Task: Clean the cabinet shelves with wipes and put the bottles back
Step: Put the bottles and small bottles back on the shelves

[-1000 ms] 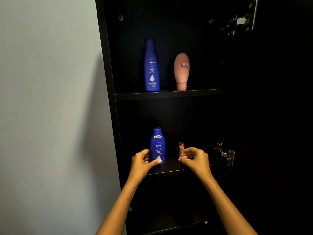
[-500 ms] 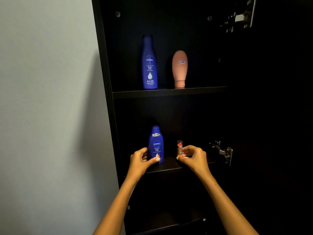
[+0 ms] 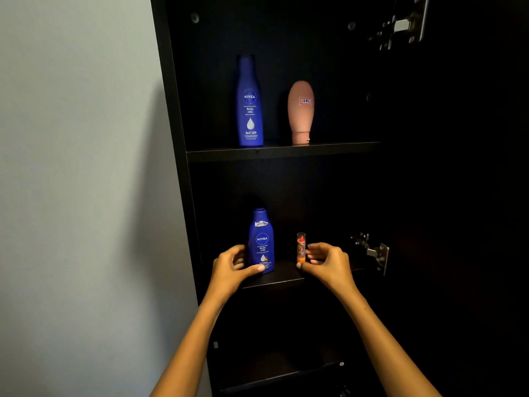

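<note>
Now, lower shelf (image 3: 274, 277): short blue lotion bottle (image 3: 261, 242) upright, small orange tube (image 3: 300, 248) beside it.
Left hand (image 3: 230, 269): grasping the short bottle's base.
Right hand (image 3: 325, 262): pinching the tube.
Upper shelf (image 3: 329, 150): tall blue bottle (image 3: 249, 101), pink bottle (image 3: 300, 111) standing on its cap.
Surroundings: dark cabinet; door hinge (image 3: 372, 250) right; pale wall (image 3: 77, 167) left.

2 bare forearms in view, no sleeves, nothing worn on either wrist. Left hand (image 3: 230, 266) and right hand (image 3: 326, 260): no rings, no gloves. Nails short and pale, thumbnail on left hand plainly visible. Slim build, arms enter from bottom edge.
</note>
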